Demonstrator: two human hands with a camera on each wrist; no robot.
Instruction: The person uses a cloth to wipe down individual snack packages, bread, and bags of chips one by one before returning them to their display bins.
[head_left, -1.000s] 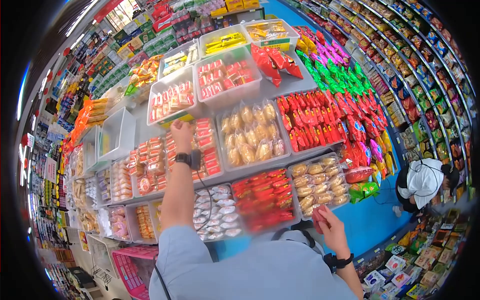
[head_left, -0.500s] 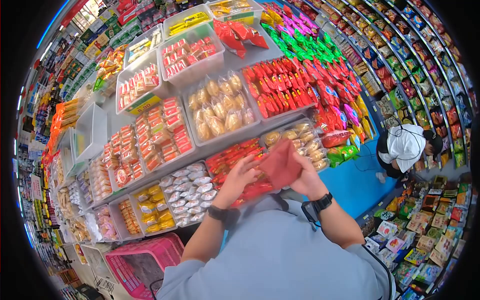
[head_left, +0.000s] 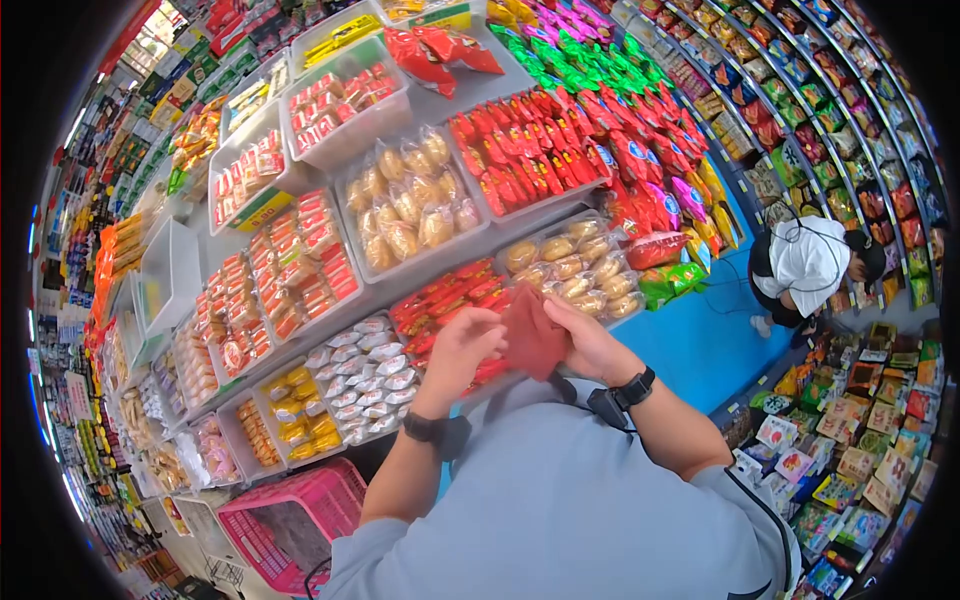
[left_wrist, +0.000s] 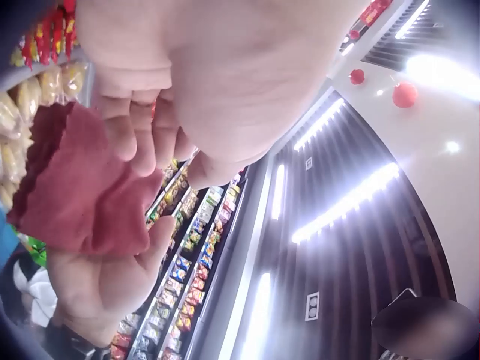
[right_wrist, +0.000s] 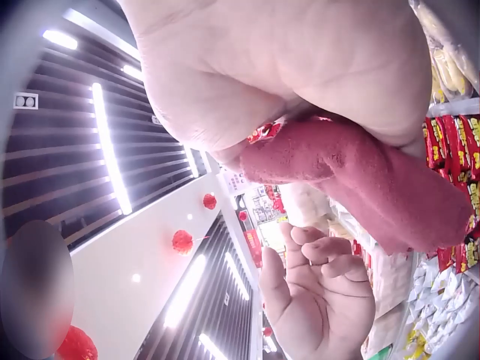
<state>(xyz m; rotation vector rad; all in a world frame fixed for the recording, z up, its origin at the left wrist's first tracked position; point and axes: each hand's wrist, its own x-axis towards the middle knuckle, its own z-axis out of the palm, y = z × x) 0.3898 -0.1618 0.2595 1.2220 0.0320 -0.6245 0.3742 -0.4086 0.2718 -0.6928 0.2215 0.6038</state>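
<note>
A dark red cloth hangs from my right hand, whose thumb and fingers grip its right side, above the front bins. Close to the cloth's left side is my left hand, fingers loosely bent. In the left wrist view the left fingers lie by the upper edge of the cloth; whether they touch it I cannot tell. The right wrist view has the cloth under the right palm, and the left hand below it with palm showing and nothing in it.
Bins of wrapped snacks spread ahead, among them bread rolls and white packets. A pink basket stands at lower left. At right a person in a white top bends near the shelves.
My left hand has come back from the far bins to beside the cloth. The cloth, bunched in my right hand earlier, has been raised and spread between the hands. The view has shifted.
</note>
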